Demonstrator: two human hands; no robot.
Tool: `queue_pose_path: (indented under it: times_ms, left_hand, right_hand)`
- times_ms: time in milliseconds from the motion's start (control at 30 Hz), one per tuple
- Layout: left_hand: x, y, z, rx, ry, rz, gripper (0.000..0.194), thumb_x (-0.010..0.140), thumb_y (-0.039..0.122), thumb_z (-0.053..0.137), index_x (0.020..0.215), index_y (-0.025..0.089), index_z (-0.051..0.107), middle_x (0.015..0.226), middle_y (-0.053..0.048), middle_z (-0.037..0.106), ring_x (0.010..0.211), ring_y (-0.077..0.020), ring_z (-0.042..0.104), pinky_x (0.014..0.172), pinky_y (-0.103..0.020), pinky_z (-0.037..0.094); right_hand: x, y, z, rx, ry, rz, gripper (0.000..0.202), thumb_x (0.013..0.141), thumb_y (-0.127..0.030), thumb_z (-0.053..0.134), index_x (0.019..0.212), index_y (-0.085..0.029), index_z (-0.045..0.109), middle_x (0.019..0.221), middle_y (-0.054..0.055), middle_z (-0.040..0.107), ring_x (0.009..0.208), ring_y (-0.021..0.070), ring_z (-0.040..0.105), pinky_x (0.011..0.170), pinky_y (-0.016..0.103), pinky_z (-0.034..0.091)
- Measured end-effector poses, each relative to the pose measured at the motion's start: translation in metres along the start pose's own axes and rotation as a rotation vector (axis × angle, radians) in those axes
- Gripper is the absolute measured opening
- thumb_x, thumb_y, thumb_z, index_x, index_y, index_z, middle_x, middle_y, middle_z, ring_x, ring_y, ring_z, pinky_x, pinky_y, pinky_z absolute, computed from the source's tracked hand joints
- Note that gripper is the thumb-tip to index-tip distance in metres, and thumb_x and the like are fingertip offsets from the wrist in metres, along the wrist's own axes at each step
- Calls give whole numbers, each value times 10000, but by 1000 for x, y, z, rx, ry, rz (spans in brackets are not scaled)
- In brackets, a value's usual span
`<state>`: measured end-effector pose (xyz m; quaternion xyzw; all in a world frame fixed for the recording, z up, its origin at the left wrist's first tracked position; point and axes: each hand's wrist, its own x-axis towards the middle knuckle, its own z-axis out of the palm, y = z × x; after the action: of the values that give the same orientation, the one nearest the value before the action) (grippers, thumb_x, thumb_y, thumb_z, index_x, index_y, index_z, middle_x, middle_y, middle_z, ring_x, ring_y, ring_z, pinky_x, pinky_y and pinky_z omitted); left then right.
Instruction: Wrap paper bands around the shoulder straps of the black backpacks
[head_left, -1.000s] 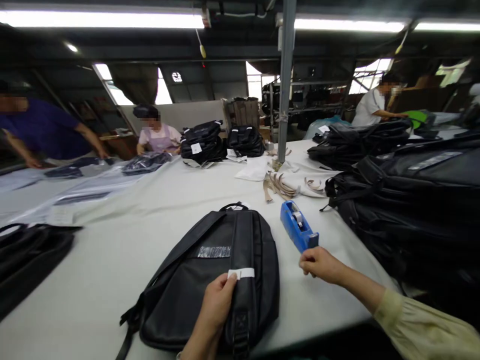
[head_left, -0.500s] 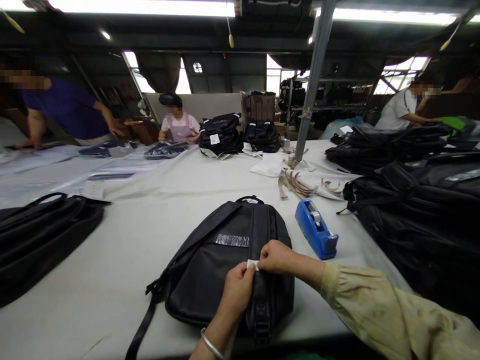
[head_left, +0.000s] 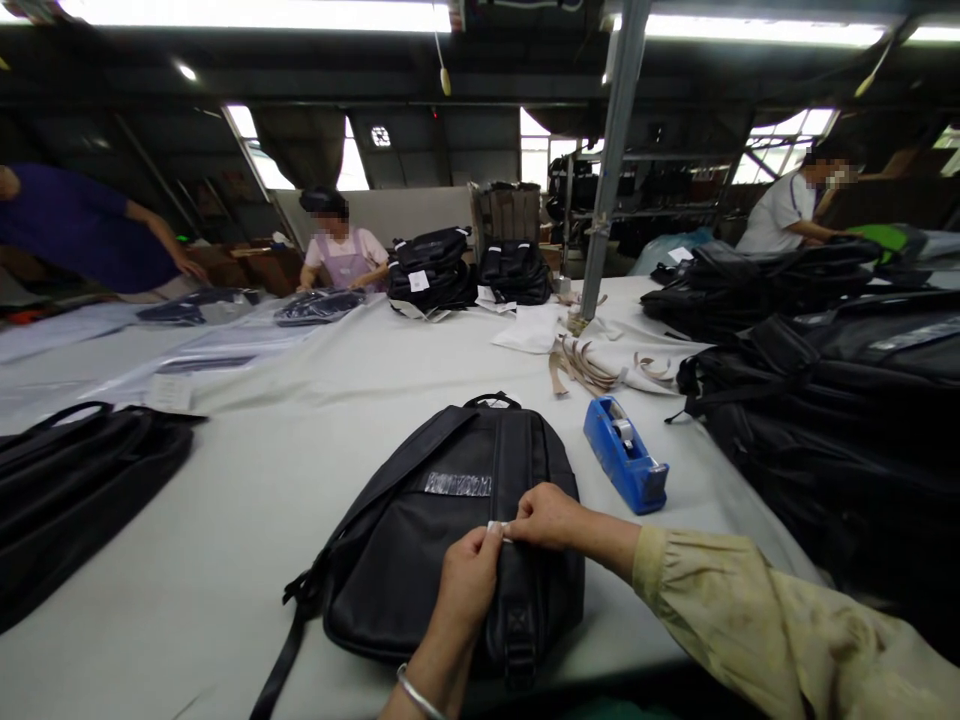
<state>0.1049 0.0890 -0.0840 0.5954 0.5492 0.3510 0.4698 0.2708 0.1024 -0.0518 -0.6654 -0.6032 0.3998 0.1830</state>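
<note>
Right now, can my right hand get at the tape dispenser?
Probably yes: the tape dispenser stands just beside the bag, and nothing seems to block the way from the right hand. That hand looks busy at the white strip, though, so it would have to let go first.

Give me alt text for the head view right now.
A person's left hand and right hand pinch a small white strip on the strap of a black backpack lying on a white tabletop; a blue tape dispenser and piled black bags are to the right.
</note>
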Motion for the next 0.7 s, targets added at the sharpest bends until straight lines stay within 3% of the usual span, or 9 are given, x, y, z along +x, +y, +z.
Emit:
queue_pose_path:
  times_ms: [133, 300, 500, 700]
  left_hand:
    - [-1, 1, -1, 51, -22, 3, 437, 811, 523, 524, 759, 138, 724, 711, -48, 692, 740, -233, 602, 660, -284, 437]
    - [-2, 0, -4, 22, -42, -13, 474, 801, 554, 551, 904, 135, 748, 779, -53, 734, 812, -251, 632, 702, -289, 465]
    - [3, -3, -8, -174, -13, -158, 519, 698, 596, 664, 878, 117, 748, 779, -63, 743, 784, -236, 650, 709, -292, 492]
    - [4, 2, -6, -306, -3, -249, 443, 650, 516, 748, 824, 108, 741, 733, -57, 729, 697, -192, 635, 656, -269, 493]
  right_hand:
    - [-2, 10, -4, 178, -120, 61, 160, 672, -320, 673, 654, -161, 683, 542, -11, 609, 463, 102, 539, 414, 183, 387]
    - [-3, 24, -1, 126, -1, 61, 349, 594, -473, 779, 614, -151, 647, 471, -17, 558, 432, 110, 531, 388, 186, 369]
    - [-9, 40, 0, 290, 28, 97, 234, 738, -351, 693, 637, -148, 632, 508, -15, 581, 385, 79, 469, 349, 176, 334]
    - [-23, 21, -1, 609, -115, 238, 410, 827, -509, 604, 625, -156, 548, 482, -22, 539, 326, 57, 370, 308, 175, 234]
